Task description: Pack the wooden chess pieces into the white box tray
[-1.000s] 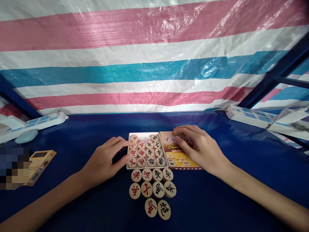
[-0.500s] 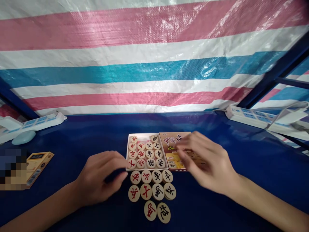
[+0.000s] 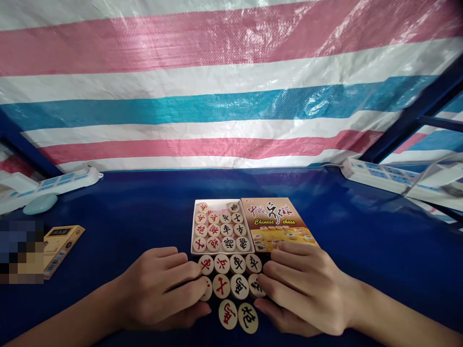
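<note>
Round wooden Chinese chess pieces (image 3: pixel 221 286) with red and black characters stand in rows on the blue table, some of them stacked. My left hand (image 3: pixel 162 289) is closed against the left side of these rows, its fingertips partly covering a red piece. From the right, my right hand (image 3: pixel 307 289) presses bent fingers against the black pieces and partly hides one. Two pieces, one red (image 3: pixel 228 314) and one black (image 3: pixel 248 318), lie nearest me between the hands. Just behind the rows is an open white box (image 3: pixel 193 226) holding more pieces.
The brown printed lid (image 3: pixel 267 217), lettered "Chinese chess", lies right of the box. A yellow carton (image 3: pixel 63 248) and a pale blue mouse-shaped object (image 3: pixel 39 204) are at the left. White power strips (image 3: pixel 83 179) sit at both back corners, before a striped plastic sheet (image 3: pixel 224 111).
Both hands have come down and inward onto the sides of the front rows. My right hand has left the lid, whose title now shows. The pieces keep their arrangement.
</note>
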A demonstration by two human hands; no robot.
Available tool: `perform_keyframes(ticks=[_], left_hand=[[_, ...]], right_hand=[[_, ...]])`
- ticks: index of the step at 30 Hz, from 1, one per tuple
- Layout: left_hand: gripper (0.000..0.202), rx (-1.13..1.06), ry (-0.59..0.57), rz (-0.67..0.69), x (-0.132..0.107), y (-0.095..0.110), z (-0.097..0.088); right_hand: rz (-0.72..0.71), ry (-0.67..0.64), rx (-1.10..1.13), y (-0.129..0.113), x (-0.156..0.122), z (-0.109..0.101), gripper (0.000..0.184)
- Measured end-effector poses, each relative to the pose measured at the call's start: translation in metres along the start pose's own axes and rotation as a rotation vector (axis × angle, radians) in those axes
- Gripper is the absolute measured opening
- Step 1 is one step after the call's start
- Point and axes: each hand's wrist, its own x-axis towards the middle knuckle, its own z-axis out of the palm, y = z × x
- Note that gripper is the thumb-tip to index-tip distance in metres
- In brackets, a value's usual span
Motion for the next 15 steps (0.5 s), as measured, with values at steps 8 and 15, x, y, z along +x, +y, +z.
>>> perform_keyframes(ticks=[8,15], left_hand=[[0.016,-0.028,0.019,0.023,0.0024,0.0023,0.0024],[0.020,-0.061,0.118,0.018,0.0020,0.0019,0.0025]], right_hand=[[-0.016,-0.006,0.022,-0.0044,0.0001,0.0033,0.013],[-0.023,0.017,0.068,-0.0039,-0.0063,0.0051,0.014]])
